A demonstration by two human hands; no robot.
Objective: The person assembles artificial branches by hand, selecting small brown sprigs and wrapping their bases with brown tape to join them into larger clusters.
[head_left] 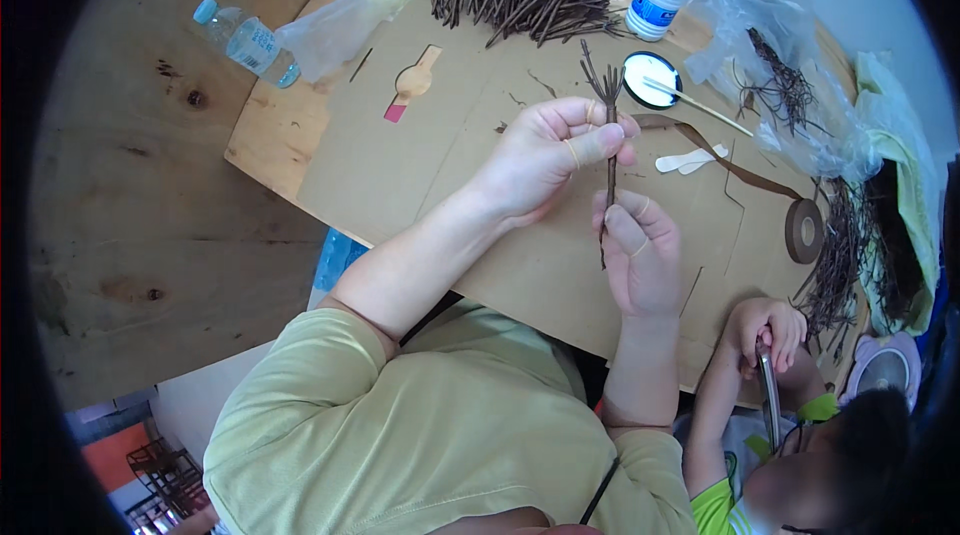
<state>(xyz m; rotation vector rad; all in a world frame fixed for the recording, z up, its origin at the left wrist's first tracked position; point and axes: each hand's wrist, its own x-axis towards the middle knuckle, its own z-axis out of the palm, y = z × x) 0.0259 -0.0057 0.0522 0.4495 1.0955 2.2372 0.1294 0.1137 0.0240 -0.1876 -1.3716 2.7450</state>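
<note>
The single head view looks steeply down from above the person's shoulders onto the counter [300, 150], facing forward and away from the body. It sits close: the person's green-clad shoulders fill the lower edge, and both forearms enter from below. The fisheye lens bends the counter's straight edges and darkens the rim of the picture. Left of the counter, bare floor shows; beyond its far edge, the view cuts off.

Thin brown twig bundle [609, 125], upright, forked top, above cardboard.
</note>
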